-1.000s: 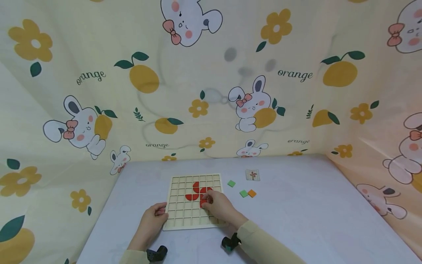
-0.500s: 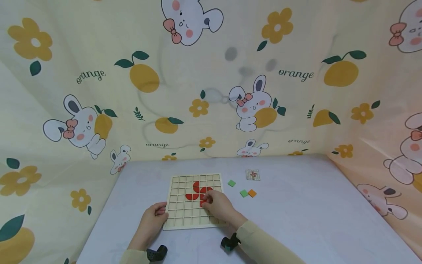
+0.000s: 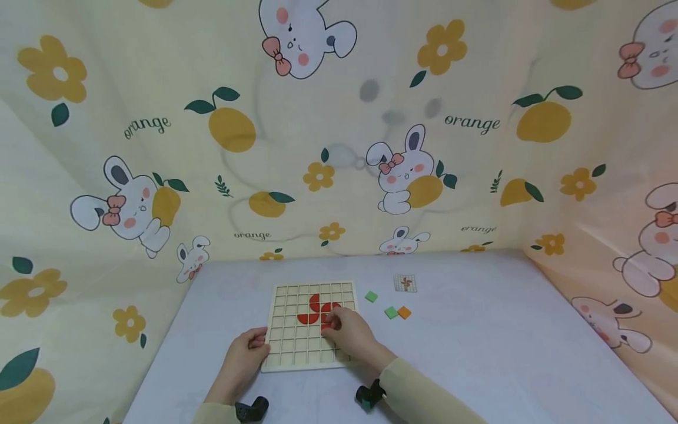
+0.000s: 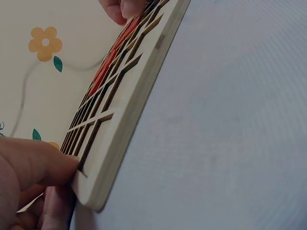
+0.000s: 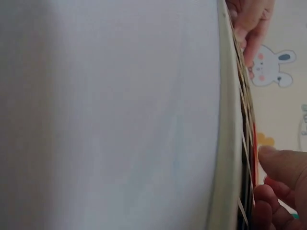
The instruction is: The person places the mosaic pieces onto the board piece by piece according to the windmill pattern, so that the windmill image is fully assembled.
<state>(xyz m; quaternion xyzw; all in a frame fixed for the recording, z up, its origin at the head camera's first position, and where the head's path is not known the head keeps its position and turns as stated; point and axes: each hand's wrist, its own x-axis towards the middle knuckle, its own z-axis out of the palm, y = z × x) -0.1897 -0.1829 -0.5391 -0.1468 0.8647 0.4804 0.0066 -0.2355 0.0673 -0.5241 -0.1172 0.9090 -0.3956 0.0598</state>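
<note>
Head view: red rounded tiles [image 3: 303, 318], in central cells of a gridded board [image 3: 293, 358]; best seated, by judgement, with light, level pressure, square within the cell walls, neighbours undisturbed; left hand [image 3: 245, 355], thumb on top, clamped on the board's left edge; right hand [image 3: 354, 337], reaching in from near right, bent over the tiles; whether it pinches one, cannot tell.

Right of the left hand [image 3: 242, 357], a board [image 3: 293, 354] lies on the counter [image 3: 503, 341]; pieces [image 3: 309, 318] sit in it at the right hand [image 3: 354, 337], with tiles [image 3: 391, 312] and a card [image 3: 405, 283] beyond, rightward.
</note>
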